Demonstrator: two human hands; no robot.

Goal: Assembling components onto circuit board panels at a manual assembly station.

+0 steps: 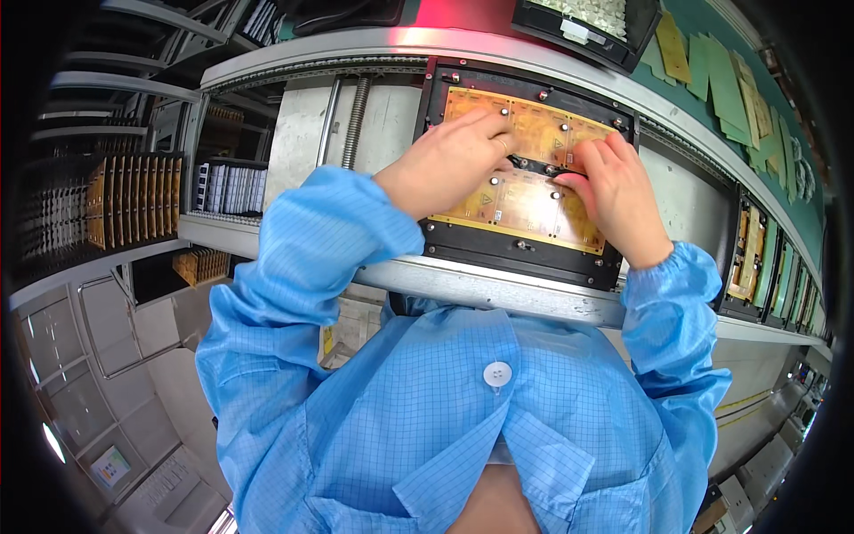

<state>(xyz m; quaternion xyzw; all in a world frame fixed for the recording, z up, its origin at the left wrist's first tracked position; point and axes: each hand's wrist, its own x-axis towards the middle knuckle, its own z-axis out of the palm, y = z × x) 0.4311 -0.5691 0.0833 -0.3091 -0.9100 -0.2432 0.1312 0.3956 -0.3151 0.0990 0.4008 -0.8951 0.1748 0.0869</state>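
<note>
Two yellow-orange circuit board panels lie one beyond the other in a black fixture frame [523, 245] on a metal rail track. My left hand [454, 162], with a ring on one finger, reaches over the left side, its thumb and fingers pinched at the near edge of the far circuit board panel [534, 133]. On the right side, my right hand [616, 189] has its fingers bent over that same panel and its thumb at its near edge. The fingertips' exact contact is partly hidden. The near circuit board panel [525, 209] lies flat, small black and white pegs standing on it.
A metal rail [498, 276] runs between my body and the frame. Black racks of upright boards [133, 200] stand at the left; another rack [752, 254] is at the right. Beyond the track are a black bin [583, 27] of pale pieces and several green strips [716, 84].
</note>
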